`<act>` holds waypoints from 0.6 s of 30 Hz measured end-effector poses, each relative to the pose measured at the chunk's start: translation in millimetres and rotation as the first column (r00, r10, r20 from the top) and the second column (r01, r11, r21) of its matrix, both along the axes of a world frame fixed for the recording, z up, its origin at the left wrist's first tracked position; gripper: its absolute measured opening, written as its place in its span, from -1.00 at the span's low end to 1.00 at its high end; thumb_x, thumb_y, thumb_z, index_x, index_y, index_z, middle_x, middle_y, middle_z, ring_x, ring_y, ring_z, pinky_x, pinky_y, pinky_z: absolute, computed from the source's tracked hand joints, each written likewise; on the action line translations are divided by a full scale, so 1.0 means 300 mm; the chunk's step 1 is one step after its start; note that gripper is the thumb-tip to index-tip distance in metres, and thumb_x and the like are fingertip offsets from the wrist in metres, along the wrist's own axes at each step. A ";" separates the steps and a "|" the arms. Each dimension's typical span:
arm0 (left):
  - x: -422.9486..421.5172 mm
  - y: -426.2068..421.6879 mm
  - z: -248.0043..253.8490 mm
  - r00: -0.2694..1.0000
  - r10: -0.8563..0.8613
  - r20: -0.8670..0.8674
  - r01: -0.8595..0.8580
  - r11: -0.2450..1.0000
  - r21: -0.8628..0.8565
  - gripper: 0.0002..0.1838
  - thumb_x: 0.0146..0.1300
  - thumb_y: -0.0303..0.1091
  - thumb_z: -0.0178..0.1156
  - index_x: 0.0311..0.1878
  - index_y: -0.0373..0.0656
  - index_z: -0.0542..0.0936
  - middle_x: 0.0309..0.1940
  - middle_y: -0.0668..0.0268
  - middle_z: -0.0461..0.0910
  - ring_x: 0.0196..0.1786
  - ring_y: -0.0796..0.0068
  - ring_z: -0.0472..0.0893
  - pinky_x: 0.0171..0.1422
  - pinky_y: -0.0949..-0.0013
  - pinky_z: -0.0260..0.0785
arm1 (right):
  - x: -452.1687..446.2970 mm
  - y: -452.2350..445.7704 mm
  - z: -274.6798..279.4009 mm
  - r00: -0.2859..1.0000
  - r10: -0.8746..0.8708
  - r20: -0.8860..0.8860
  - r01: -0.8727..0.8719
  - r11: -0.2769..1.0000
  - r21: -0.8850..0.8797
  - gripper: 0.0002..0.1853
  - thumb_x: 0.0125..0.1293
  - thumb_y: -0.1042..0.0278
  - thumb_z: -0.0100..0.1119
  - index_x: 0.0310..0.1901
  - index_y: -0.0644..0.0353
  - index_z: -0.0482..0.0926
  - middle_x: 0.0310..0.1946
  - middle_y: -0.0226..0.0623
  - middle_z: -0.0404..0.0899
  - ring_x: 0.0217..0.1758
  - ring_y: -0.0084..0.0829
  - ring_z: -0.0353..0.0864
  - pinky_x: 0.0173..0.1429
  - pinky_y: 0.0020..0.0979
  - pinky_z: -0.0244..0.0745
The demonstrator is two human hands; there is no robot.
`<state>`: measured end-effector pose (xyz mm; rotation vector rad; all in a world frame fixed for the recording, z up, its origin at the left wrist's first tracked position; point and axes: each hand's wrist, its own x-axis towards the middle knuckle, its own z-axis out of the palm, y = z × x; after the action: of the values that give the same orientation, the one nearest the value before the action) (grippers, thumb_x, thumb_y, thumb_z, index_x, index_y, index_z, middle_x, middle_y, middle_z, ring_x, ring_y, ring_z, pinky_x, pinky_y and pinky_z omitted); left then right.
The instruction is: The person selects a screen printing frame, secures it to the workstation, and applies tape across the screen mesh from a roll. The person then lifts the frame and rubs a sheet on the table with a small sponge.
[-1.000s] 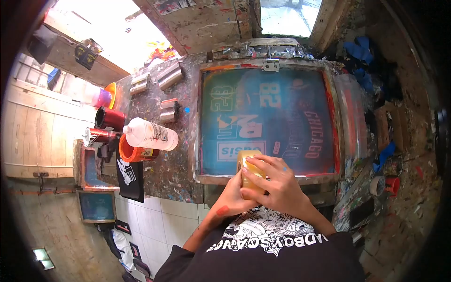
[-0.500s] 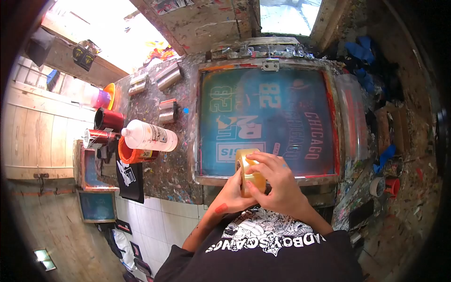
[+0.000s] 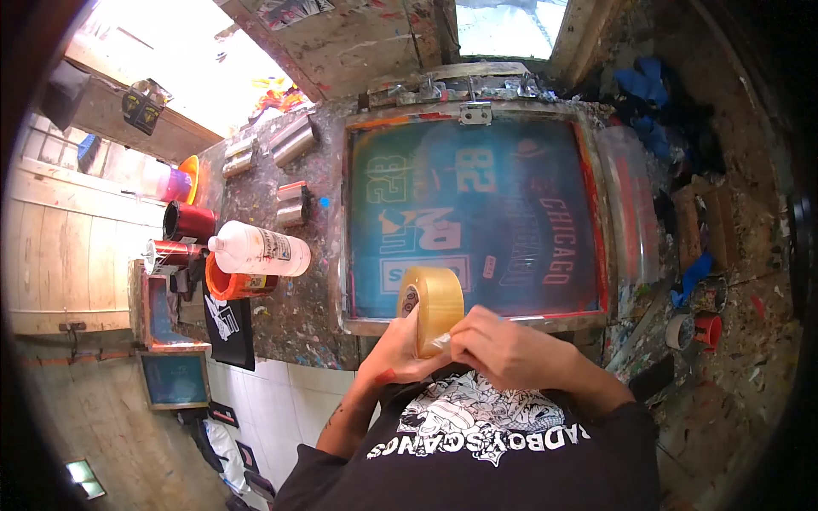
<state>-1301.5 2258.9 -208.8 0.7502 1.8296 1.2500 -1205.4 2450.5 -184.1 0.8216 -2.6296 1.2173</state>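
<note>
- Far left of the printing screen (image 3: 477,213): small framed screen (image 3: 175,379) with a blue-green mesh, apart from the bench.
- Left of the printing screen, nearer than that: two red cans (image 3: 191,220), just beside each other.
- Same side, closer in: orange tub (image 3: 221,279); black fabric piece (image 3: 230,332) with white print hangs just below it.
- Between tub and printing screen: white plastic bottle (image 3: 260,249), tilted, label partly legible only.
- Beside the printing screen's left rail, on the paint-spattered bench (image 3: 294,315): three metal-bodied squeegees (image 3: 294,204), set apart.
- At the printing screen's near edge, left of its middle: left hand (image 3: 399,351), grasping the amber packing tape roll (image 3: 443,307) from its left and lower side. Roll is upright, overlapping the near rail in view.
- Right of the roll, before the same edge: right hand (image 3: 511,351), fingers pinched together on a crinkled clear tape end (image 3: 440,342).
- Right of the printing screen: clear plastic sheeting (image 3: 632,213), red-streaked; farther out, a red cup (image 3: 707,330).
</note>
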 end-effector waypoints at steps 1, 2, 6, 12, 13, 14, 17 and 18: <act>-0.006 0.005 0.028 0.999 -0.027 -0.017 0.026 0.997 -0.073 -0.26 -0.02 -0.20 0.50 0.20 -0.29 0.42 -0.03 0.08 0.65 0.01 0.25 0.67 0.11 0.24 0.48 | -0.011 0.014 0.010 0.999 -0.046 0.021 0.048 0.995 -0.086 -0.81 0.15 0.55 0.20 -0.18 0.32 0.48 -0.23 -0.17 0.47 -0.08 -0.19 0.50 0.04 -0.26 0.44; -0.011 0.009 0.048 0.998 -0.053 -0.032 0.048 0.988 -0.145 -0.26 0.00 -0.18 0.50 0.21 -0.30 0.42 -0.03 0.09 0.65 0.02 0.29 0.67 0.10 0.26 0.48 | -0.022 0.027 0.016 0.995 -0.088 0.046 0.095 0.981 -0.169 -0.82 0.17 0.58 0.19 -0.18 0.32 0.47 -0.23 -0.16 0.47 -0.08 -0.20 0.51 0.02 -0.24 0.44; -0.025 0.003 0.098 0.996 -0.076 0.052 0.086 0.969 -0.233 -0.24 0.03 -0.12 0.49 0.22 -0.32 0.41 -0.15 0.19 0.63 -0.11 0.42 0.64 0.03 0.34 0.48 | -0.076 0.030 -0.036 0.981 -0.151 0.124 0.185 0.923 -0.339 -0.78 0.17 0.65 0.24 -0.16 0.31 0.47 -0.19 -0.16 0.55 -0.13 -0.21 0.57 -0.04 -0.32 0.50; -0.032 -0.002 0.153 0.969 0.025 0.247 0.030 0.975 -0.220 -0.23 0.05 -0.14 0.48 0.23 -0.35 0.38 -0.22 0.24 0.58 -0.21 0.54 0.58 -0.10 0.42 0.46 | -0.133 0.028 -0.053 0.979 -0.083 0.185 0.154 0.898 -0.413 -0.81 0.26 0.59 0.18 -0.10 0.31 0.49 -0.28 -0.17 0.56 -0.27 -0.27 0.59 -0.18 -0.30 0.48; -0.032 -0.006 0.157 0.969 0.030 0.246 0.027 0.974 -0.223 -0.23 0.05 -0.14 0.48 0.23 -0.35 0.38 -0.22 0.24 0.58 -0.21 0.54 0.58 -0.10 0.42 0.46 | -0.138 0.024 -0.037 0.977 -0.075 0.199 0.155 0.893 -0.422 -0.82 0.25 0.55 0.21 -0.12 0.29 0.51 -0.28 -0.18 0.56 -0.26 -0.29 0.60 -0.18 -0.32 0.48; -0.033 -0.009 0.162 0.968 0.022 0.250 0.038 0.972 -0.233 -0.25 0.06 -0.14 0.48 0.22 -0.35 0.38 -0.20 0.24 0.59 -0.22 0.54 0.58 -0.12 0.42 0.47 | -0.144 0.022 -0.028 0.974 -0.070 0.214 0.159 0.888 -0.431 -0.83 0.24 0.52 0.25 -0.14 0.27 0.54 -0.28 -0.19 0.57 -0.26 -0.31 0.60 -0.17 -0.33 0.48; -0.024 -0.022 0.143 0.974 0.018 0.227 0.030 0.978 -0.205 -0.30 0.08 -0.15 0.47 0.20 -0.34 0.41 -0.21 0.26 0.60 -0.25 0.53 0.59 -0.15 0.41 0.47 | -0.160 0.025 -0.030 0.828 0.021 0.561 0.285 0.845 -0.453 -0.83 0.19 0.42 0.35 -0.20 0.25 0.63 -0.31 -0.22 0.59 -0.28 -0.31 0.61 -0.17 -0.32 0.48; -0.019 -0.025 0.135 0.980 0.026 0.196 0.006 0.987 -0.163 -0.32 0.08 -0.16 0.47 0.18 -0.33 0.44 -0.23 0.26 0.60 -0.27 0.53 0.59 -0.17 0.42 0.47 | -0.167 0.029 -0.031 0.827 0.016 0.562 0.291 0.843 -0.453 -0.83 0.19 0.42 0.35 -0.20 0.25 0.63 -0.31 -0.22 0.59 -0.28 -0.31 0.61 -0.17 -0.32 0.48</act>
<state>-1307.2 2251.4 -168.3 0.5085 1.7483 1.1232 -1255.4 2459.1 -193.4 0.1738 -2.4215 2.2514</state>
